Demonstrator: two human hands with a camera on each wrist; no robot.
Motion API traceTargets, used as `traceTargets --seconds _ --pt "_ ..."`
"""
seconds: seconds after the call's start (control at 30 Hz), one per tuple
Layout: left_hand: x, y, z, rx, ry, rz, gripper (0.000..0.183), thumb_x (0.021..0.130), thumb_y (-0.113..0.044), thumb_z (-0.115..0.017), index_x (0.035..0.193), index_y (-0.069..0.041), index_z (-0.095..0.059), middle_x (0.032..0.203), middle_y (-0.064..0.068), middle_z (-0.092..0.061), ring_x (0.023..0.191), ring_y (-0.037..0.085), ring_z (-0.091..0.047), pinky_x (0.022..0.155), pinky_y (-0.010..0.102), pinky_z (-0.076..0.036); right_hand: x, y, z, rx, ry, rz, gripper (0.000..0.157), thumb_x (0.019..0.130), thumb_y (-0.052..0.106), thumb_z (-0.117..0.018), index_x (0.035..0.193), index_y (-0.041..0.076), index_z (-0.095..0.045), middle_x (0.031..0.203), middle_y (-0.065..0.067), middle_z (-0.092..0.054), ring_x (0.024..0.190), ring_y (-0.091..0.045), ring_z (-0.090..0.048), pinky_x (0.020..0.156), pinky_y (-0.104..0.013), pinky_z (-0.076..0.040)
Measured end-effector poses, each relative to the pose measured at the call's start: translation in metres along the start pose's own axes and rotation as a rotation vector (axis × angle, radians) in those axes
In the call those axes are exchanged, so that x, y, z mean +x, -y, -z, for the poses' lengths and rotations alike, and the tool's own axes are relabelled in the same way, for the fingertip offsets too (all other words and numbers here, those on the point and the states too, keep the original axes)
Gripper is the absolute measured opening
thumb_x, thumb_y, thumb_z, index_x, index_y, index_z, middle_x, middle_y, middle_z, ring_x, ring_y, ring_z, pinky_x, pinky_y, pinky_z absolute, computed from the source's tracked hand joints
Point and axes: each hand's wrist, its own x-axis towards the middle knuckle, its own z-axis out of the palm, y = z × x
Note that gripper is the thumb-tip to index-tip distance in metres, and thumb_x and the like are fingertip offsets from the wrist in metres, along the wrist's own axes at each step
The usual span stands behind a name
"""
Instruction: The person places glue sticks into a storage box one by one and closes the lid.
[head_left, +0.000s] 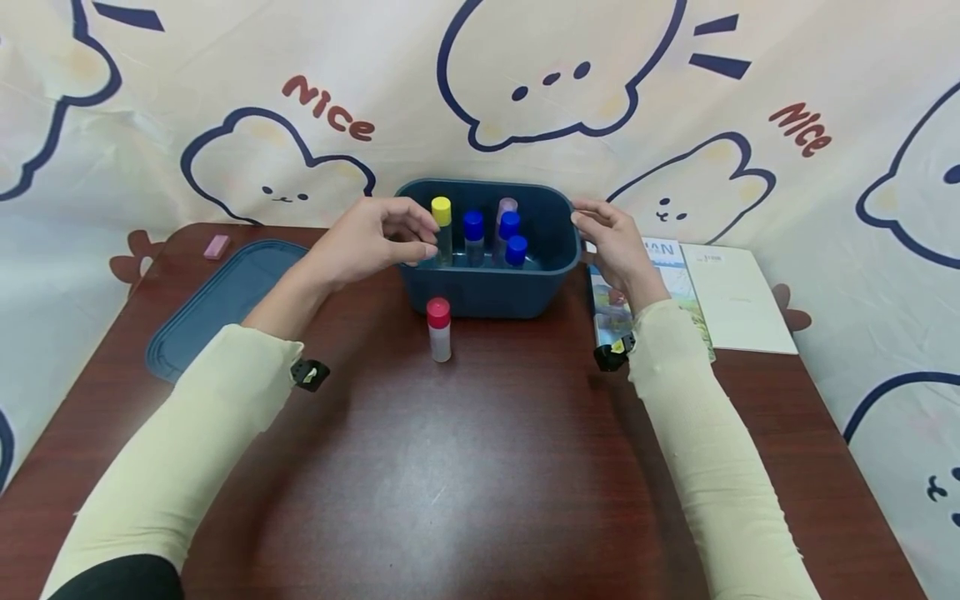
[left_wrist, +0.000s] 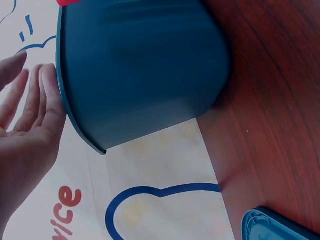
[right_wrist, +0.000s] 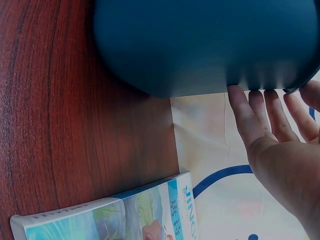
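A dark blue plastic bin (head_left: 480,292) stands near the back of the table. Inside are a yellow-capped tube (head_left: 442,232), several blue-capped tubes (head_left: 474,237) and a tube with a pale purple cap (head_left: 506,208). My left hand (head_left: 378,233) is over the bin's left rim beside the yellow-capped tube; its fingers (left_wrist: 50,95) are loosely bent with nothing visible between them. My right hand (head_left: 611,246) holds the bin's right rim, fingertips (right_wrist: 240,95) against the outer wall and thumb at the edge. A red-capped tube (head_left: 439,329) stands upright on the table before the bin.
Left of the bin lies a blue lid (head_left: 225,304), with a small pink block (head_left: 217,247) behind it. An illustrated book (head_left: 678,271) and a white booklet (head_left: 738,296) lie at the right. A patterned cloth (head_left: 420,100) hangs behind the table.
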Motion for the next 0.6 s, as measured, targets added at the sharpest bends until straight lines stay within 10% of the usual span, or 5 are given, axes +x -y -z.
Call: traceTargets --seconds 0.6 --pt "-0.013 0.005 0.003 -0.052 0.270 -0.065 0.032 0.092 -0.007 -0.076 0.122 -0.002 -0.067 0.118 0.016 -0.071 0.109 0.026 -0.068 0.092 0.031 -0.056 -0.001 0.000 -0.001 0.004 0.004 0.002 0.035 0.103 0.023 -0.062 0.136 0.012 -0.061 0.132 -0.008 -0.058 0.112 -0.025 -0.058 0.093 -0.045 -0.051"
